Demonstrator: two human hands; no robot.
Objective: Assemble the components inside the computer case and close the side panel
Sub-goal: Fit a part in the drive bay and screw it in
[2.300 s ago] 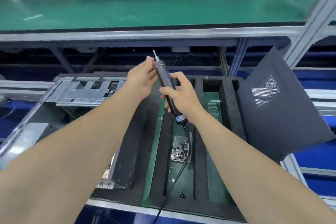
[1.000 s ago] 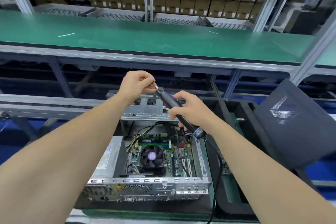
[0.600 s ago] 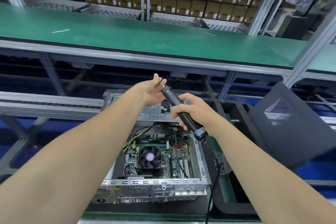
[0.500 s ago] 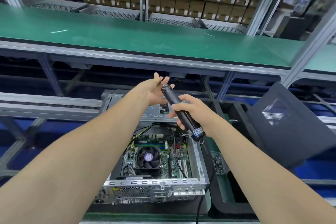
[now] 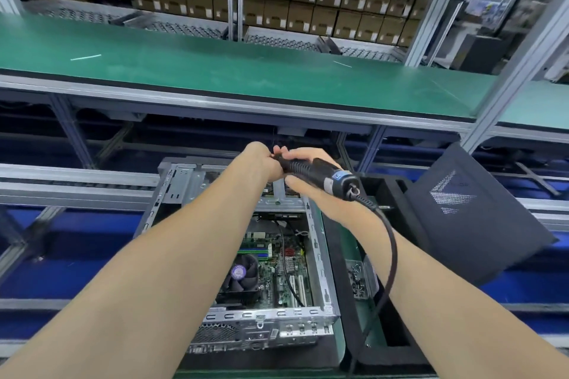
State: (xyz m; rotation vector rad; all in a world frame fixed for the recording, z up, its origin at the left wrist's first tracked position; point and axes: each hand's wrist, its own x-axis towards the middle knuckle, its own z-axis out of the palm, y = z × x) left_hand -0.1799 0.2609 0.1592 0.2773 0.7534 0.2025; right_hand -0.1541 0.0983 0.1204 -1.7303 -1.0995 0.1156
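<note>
An open computer case [image 5: 320,274] lies below my arms, its motherboard and CPU fan [image 5: 241,274] exposed. My right hand [image 5: 308,181] grips a black corded electric screwdriver [image 5: 317,174], held nearly level with its bit end pointing left. My left hand [image 5: 261,163] is at the screwdriver's tip, fingers curled round the bit end, which they hide. Both hands hover over the case's far drive bay [image 5: 184,181]. The dark side panel [image 5: 471,218] leans upright at the right.
A black foam tray [image 5: 338,271] sits right of the case, with a small box of screws [image 5: 357,278] in it. The screwdriver cable [image 5: 391,255] trails down over the tray. A green conveyor shelf [image 5: 246,71] runs across the back, with racks of cartons behind.
The screwdriver has swung from a steep tilt to nearly level, its cable end now facing me. My left hand has closed round its tip. The view has shifted slightly left.
</note>
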